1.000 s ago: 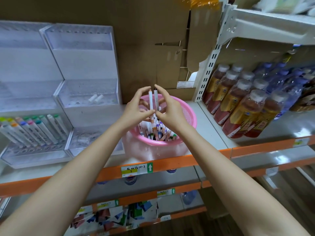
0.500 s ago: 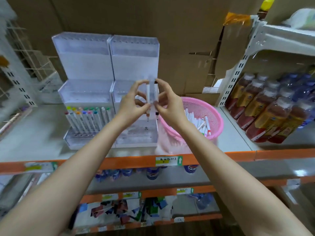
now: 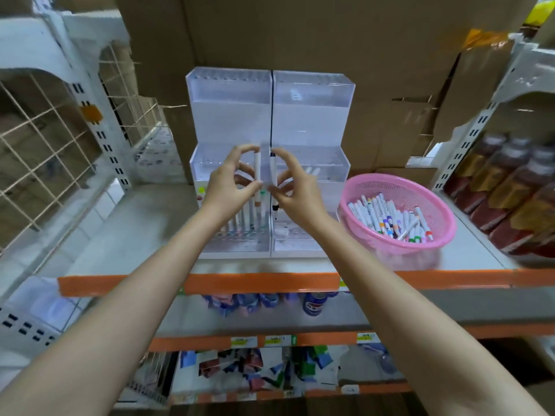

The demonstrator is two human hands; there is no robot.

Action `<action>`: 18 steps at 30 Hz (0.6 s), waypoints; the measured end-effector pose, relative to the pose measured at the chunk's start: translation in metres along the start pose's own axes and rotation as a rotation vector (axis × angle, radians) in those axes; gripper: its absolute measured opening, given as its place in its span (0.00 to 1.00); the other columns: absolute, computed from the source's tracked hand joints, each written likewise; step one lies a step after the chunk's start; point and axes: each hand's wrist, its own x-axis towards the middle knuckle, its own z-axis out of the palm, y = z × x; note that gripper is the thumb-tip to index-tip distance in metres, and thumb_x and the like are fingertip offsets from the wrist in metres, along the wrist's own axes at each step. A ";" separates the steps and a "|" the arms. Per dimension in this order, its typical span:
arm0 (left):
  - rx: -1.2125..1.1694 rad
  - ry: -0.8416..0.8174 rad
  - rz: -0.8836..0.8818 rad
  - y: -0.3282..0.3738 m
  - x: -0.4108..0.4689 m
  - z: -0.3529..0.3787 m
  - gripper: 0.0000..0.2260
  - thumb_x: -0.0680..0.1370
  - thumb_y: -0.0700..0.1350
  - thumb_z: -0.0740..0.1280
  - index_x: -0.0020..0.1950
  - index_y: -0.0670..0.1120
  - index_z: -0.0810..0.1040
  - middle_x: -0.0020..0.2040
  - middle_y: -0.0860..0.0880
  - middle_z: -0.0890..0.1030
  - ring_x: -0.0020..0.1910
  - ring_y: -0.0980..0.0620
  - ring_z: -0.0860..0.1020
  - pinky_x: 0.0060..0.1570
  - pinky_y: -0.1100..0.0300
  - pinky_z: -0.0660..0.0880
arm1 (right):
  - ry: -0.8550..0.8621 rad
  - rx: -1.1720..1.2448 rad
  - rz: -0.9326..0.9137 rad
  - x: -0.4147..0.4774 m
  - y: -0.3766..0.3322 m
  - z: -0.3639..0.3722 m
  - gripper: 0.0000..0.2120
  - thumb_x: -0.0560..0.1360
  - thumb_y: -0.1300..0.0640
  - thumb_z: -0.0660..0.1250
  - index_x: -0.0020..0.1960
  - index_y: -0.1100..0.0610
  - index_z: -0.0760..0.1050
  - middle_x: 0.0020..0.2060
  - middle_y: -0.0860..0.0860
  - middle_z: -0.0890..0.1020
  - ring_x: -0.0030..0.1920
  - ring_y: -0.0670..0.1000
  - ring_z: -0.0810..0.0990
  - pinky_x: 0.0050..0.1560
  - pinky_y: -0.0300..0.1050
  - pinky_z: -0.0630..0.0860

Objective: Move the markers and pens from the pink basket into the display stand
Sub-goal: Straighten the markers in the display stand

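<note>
Before the display stand (image 3: 231, 115), left hand (image 3: 228, 187) pinching orange-tipped marker (image 3: 257, 166), right hand (image 3: 300, 193) black-tipped marker (image 3: 272, 172), pink basket (image 3: 390, 177) rightward.

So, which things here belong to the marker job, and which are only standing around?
Job: left hand holding orange-tipped marker; right hand holding black-tipped marker; pink basket with loose markers; display stand.
Just around: drink bottles; cardboard boxes; wire rack.
</note>
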 end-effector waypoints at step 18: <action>0.031 -0.073 0.057 -0.034 0.007 -0.006 0.10 0.73 0.40 0.73 0.49 0.51 0.75 0.43 0.53 0.79 0.40 0.62 0.80 0.46 0.62 0.80 | 0.209 -0.068 0.024 -0.002 0.013 0.042 0.20 0.75 0.62 0.69 0.65 0.55 0.69 0.39 0.54 0.76 0.37 0.52 0.79 0.37 0.41 0.74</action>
